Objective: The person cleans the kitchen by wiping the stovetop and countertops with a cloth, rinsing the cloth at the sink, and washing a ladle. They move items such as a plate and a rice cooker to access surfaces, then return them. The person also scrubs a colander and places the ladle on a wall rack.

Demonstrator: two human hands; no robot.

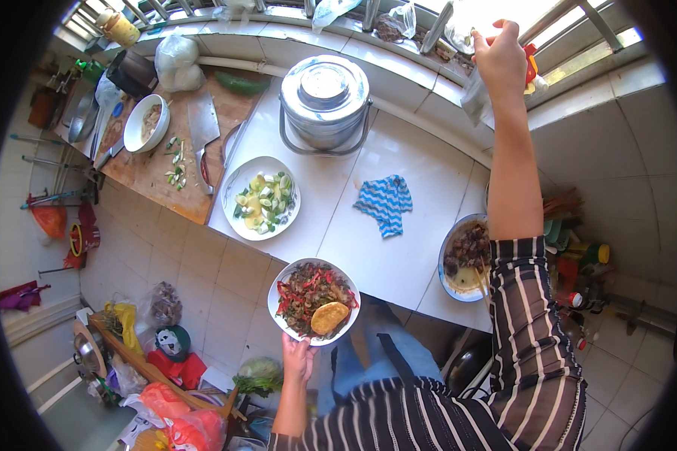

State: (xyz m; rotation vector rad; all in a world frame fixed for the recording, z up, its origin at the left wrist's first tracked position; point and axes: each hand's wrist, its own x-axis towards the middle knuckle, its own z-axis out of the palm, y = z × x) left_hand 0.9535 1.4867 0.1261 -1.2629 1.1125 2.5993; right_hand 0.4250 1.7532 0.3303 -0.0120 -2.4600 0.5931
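Observation:
My left hand (299, 358) grips the near rim of a white bowl (275, 293). It is filled with a stir-fried dish of red pepper strips and dark pieces, and a round golden flatbread (329, 318) rests on top. The bowl is held just off the counter's front edge. Stretched up to the window bars, my right hand (501, 53) has its fingertips pinched at a thin plastic bag (461, 28). Below it, more clear plastic (475, 100) hangs against the sill. My right forearm partly covers a bowl of dark meat pieces (467, 248) with chopsticks.
On the white tiled counter (338, 225) stand a lidded steel pail (325, 107), a plate of cut scallion and ginger (261, 197) and a blue striped cloth (386, 203). A cleaver (204, 124), cucumber (238, 83) and white bowl (147, 124) lie on the wooden board (192, 206).

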